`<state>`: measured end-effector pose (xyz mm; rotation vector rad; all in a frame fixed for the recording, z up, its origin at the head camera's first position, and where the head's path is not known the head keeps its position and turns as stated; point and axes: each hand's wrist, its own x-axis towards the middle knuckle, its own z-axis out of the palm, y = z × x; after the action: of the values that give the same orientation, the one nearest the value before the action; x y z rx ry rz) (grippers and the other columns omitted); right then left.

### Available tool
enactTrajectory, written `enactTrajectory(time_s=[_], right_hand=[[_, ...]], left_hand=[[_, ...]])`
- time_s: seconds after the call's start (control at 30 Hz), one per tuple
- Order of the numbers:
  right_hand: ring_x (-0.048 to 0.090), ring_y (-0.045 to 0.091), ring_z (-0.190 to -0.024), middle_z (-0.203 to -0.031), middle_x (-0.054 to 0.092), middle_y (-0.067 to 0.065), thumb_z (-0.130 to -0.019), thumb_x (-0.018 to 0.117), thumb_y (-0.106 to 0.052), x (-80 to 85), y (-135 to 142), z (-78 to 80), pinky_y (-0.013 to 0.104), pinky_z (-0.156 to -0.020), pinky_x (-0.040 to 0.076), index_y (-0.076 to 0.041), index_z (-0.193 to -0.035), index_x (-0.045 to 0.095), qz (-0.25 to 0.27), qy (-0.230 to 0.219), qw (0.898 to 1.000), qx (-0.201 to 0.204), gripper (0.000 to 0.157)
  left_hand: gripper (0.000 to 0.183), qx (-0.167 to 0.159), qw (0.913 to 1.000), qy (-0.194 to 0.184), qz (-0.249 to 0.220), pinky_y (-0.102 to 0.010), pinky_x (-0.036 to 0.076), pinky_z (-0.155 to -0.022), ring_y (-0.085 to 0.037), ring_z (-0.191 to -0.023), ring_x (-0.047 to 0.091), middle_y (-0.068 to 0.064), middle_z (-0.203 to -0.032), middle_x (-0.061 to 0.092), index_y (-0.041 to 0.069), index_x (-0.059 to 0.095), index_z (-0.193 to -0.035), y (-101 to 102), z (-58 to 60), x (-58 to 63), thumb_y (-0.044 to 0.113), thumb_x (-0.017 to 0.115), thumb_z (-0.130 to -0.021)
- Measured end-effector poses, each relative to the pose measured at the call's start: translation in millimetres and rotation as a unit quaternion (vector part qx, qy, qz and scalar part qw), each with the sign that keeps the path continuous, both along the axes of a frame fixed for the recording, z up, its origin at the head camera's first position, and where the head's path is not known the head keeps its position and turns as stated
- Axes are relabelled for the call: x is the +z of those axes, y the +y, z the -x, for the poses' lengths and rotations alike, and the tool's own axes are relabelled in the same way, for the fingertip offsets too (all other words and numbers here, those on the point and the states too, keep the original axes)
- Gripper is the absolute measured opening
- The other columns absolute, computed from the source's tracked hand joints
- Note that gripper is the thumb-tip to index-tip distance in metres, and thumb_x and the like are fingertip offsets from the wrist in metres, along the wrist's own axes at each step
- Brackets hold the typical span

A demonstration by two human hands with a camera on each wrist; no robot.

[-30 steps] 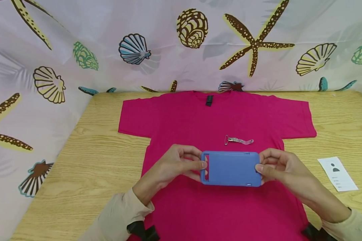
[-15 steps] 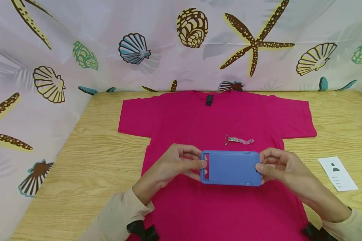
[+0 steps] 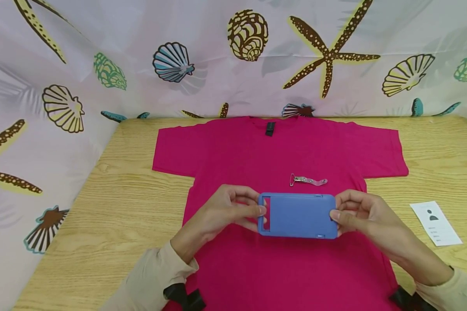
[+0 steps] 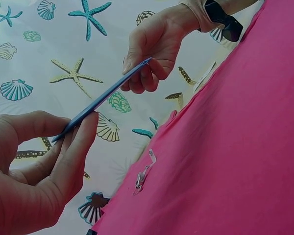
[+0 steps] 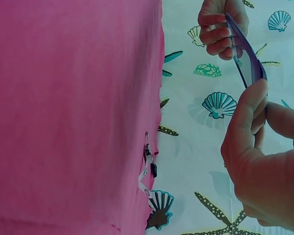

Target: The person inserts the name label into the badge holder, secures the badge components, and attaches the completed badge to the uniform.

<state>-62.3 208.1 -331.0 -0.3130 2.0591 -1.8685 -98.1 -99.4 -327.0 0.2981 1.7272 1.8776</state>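
Note:
A flat blue badge holder (image 3: 295, 216), with a slot near its left end, is held up over the shirt between both hands. My left hand (image 3: 233, 207) pinches its slotted end, thumb on the near face and fingers behind. At the other end my right hand (image 3: 358, 216) pinches the edge the same way. In the left wrist view the holder (image 4: 105, 95) appears edge-on as a thin tilted plate. Beyond it a metal badge clip (image 3: 307, 180) with a clear strap lies on the pink T-shirt (image 3: 233, 160), apart from both hands.
To the right, a white card (image 3: 436, 223) printed with a person icon and text lines lies on the wooden table (image 3: 128, 185). The T-shirt is spread flat, collar toward the back. A seashell-patterned cloth (image 3: 218, 86) hangs behind and at the left.
The badge holder and both hands have risen very slightly in the head view. Both grips stay the same, and the clip and card lie where they were.

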Motion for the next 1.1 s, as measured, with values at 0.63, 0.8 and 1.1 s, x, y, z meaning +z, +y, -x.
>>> enactTrajectory(time_s=[0.63, 0.8, 1.1], right_hand=[[0.066, 0.023, -0.073, -0.087, 0.061, 0.005, -0.093, 0.061, -0.004, -2.2, 0.2, 0.6, 0.036, -0.071, 0.058, -0.004, -0.100, 0.056, 0.004, 0.000, 1.000, -0.004, 0.008], [0.066, 0.022, -0.073, -0.087, 0.061, 0.005, -0.094, 0.060, -0.004, -0.8, 1.2, 0.5, 0.037, -0.071, 0.058, -0.004, -0.100, 0.055, 0.001, 0.001, 1.000, -0.003, 0.008], [0.066, 0.021, -0.072, -0.087, 0.060, 0.005, -0.094, 0.060, -0.004, -1.7, 2.2, 0.7, 0.037, -0.071, 0.058, -0.004, -0.101, 0.055, 0.006, 0.001, 1.000, 0.000, 0.008]], left_hand=[[0.025, 0.014, 0.9998, 0.009, 0.013, -0.043, 0.058, -0.077, -0.021, -0.075, 0.069, -0.008, -0.084, 0.066, -0.010, 0.061, -0.105, -0.6, -0.1, 0.8, 0.003, 0.068, -0.085], [0.023, 0.018, 0.9998, 0.005, 0.010, -0.043, 0.058, -0.077, -0.020, -0.073, 0.069, -0.008, -0.082, 0.067, -0.010, 0.062, -0.103, -1.0, -0.2, 0.3, 0.002, 0.068, -0.085], [0.021, 0.018, 0.9998, 0.005, 0.005, -0.040, 0.058, -0.079, -0.020, -0.072, 0.070, -0.007, -0.079, 0.068, -0.008, 0.063, -0.102, -1.1, -0.2, 0.8, 0.003, 0.069, -0.084]])
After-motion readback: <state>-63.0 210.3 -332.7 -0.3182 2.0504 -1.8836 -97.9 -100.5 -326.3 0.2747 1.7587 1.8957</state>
